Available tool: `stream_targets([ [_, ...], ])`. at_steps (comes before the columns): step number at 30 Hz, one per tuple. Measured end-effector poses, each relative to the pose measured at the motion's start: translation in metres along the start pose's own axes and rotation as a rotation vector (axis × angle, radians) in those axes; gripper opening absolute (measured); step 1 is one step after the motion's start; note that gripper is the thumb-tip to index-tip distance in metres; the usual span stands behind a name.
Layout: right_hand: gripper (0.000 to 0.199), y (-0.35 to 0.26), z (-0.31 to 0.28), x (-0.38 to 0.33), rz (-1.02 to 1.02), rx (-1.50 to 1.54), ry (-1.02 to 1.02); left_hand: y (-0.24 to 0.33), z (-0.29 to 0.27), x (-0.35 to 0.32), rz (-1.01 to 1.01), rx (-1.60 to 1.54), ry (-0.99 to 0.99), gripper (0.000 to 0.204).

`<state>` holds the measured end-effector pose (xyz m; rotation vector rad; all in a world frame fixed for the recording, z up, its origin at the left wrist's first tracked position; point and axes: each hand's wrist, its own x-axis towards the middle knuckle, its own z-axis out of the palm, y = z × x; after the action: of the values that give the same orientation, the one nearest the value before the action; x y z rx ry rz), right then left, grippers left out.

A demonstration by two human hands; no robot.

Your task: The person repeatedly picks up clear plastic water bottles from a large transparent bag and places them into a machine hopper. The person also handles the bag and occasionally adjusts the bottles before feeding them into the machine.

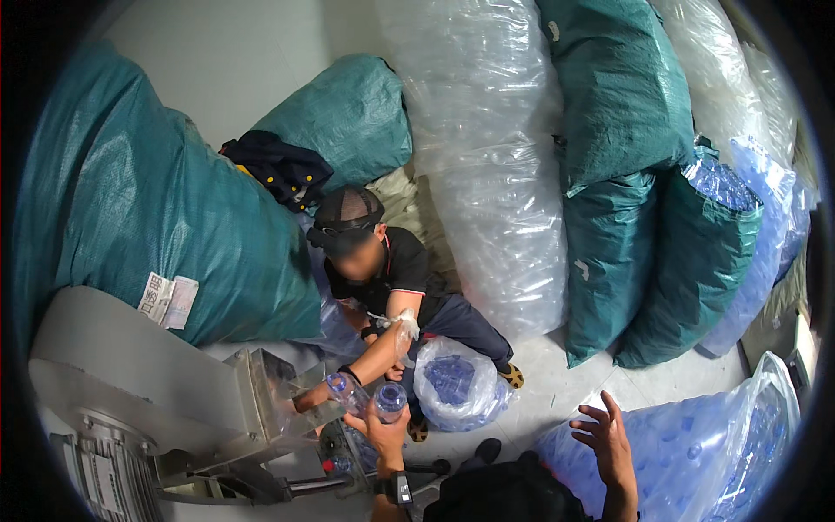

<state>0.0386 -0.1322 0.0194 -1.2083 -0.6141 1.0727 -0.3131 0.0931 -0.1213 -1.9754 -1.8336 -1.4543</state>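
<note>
My left hand [383, 432], with a watch on its wrist, is wrapped round a clear bluish plastic bottle [390, 404]. A second clear bottle [349, 393] tilts just left of it, close to my fingertips; I cannot tell whether my hand grips that one too. Both bottles are beside the metal chute [306, 416] of a grey machine [165, 378]. Raised at the right, my right hand [604, 438] has its fingers apart and holds nothing. Below it lies a large clear bag [678, 448] full of bluish bottles.
A co-worker [396, 270] sits opposite, one arm reaching to the chute. By their leg stands a small plastic bag [487, 404] with bluish pieces. Green woven sacks [174, 209] and tall clear bags [487, 157] line the back. A motor [109, 470] sits under the machine.
</note>
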Motion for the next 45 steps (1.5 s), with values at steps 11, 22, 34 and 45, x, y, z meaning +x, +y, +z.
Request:
stream_targets([
  [11,0.087,0.0,-0.003,0.002,0.003,-0.067,0.073,-0.034,-0.003,0.006,-0.283,0.042,0.19,0.059],
  [22,0.085,0.001,0.0,0.005,0.025,-0.02,0.079,0.009,-0.04,-0.059,-0.207,0.134,-0.137,0.075],
  [34,0.082,0.004,-0.005,0.005,0.035,-0.038,0.046,-0.026,0.006,0.018,-0.504,-0.052,-0.13,0.063],
  [45,0.084,0.006,-0.021,-0.007,0.006,-0.053,0.131,-0.193,-0.049,0.004,-0.656,-0.077,0.603,0.066],
])
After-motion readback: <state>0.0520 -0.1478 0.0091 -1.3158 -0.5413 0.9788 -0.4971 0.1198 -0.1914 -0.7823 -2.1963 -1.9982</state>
